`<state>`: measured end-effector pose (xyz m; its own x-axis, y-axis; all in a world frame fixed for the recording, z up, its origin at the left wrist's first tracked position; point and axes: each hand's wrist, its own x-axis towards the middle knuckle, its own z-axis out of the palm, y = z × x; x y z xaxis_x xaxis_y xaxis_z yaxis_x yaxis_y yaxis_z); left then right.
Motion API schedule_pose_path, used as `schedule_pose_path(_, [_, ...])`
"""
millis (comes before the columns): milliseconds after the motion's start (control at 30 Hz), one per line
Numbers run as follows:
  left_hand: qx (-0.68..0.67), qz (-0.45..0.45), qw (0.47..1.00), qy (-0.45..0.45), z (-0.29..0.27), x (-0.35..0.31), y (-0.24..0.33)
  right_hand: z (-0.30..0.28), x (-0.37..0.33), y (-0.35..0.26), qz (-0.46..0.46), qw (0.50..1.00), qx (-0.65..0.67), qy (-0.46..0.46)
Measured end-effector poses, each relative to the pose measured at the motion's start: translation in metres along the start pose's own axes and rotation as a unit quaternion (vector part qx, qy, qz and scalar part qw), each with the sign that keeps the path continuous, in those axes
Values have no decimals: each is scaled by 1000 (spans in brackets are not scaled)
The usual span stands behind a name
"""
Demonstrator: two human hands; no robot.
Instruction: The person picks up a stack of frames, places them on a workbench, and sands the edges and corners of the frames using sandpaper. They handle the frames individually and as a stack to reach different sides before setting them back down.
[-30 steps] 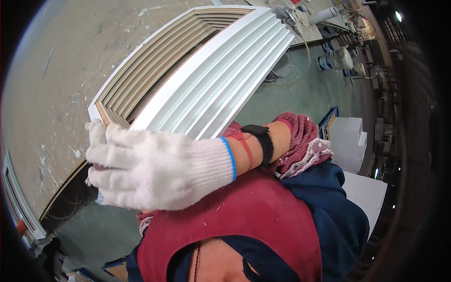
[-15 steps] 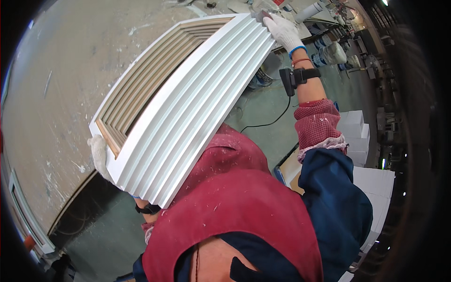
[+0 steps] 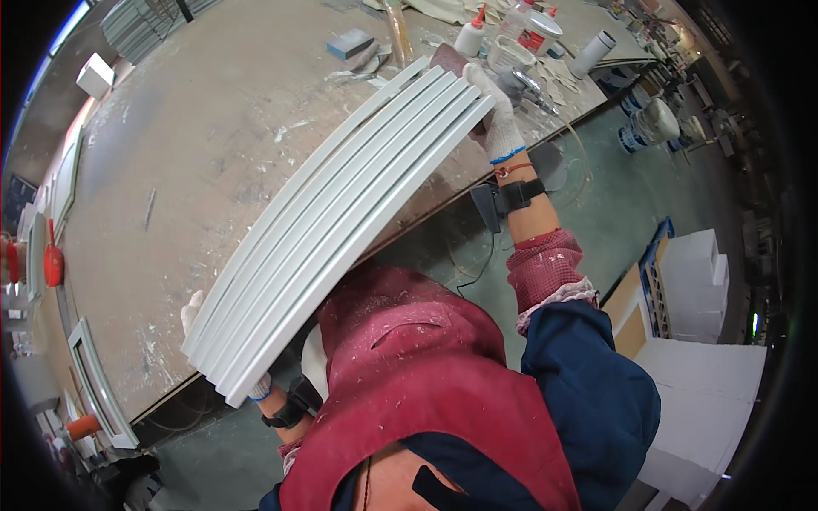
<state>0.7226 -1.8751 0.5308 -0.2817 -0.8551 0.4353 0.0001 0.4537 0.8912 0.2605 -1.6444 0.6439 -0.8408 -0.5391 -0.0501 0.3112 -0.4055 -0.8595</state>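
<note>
A stack of several white rectangular frames (image 3: 341, 230) is tilted on edge over the table's near side, its long ribbed side facing me. My left hand (image 3: 193, 312), in a white knit glove, wraps round the stack's lower left end; most of it is hidden behind the frames. At the upper right end my right hand (image 3: 496, 106), gloved too, is closed on the stack, its thumb side showing. A dark reddish-brown flat piece (image 3: 449, 58) sticks out beside the right fingers; its kind is unclear.
Past the stack lie a blue-grey block (image 3: 349, 43), a glue bottle with red tip (image 3: 470, 34), a tub (image 3: 540, 32) and a spray gun (image 3: 532, 85) on the stained worktable (image 3: 196, 162). White cartons (image 3: 694, 400) stand at right. A single frame (image 3: 100, 383) leans at left.
The stack has turned toward me, so the wooden-coloured inner edges and opening no longer show. Both hands keep hold of its ends. The view has shifted, showing more of the table.
</note>
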Motion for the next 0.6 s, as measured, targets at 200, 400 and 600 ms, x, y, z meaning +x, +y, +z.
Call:
schedule_pose_path(200, [237,42,969,55,-96,21,-117,42,39,15,17,999,23,-27])
schedule_pose_path(400, [551,258,793,24,-110,54,-93,63,68,20,38,992,16,-116])
schedule_pose_path(600, [480,-16,877,19,-100,63,-40,58,105,52,37,971,-9,-237])
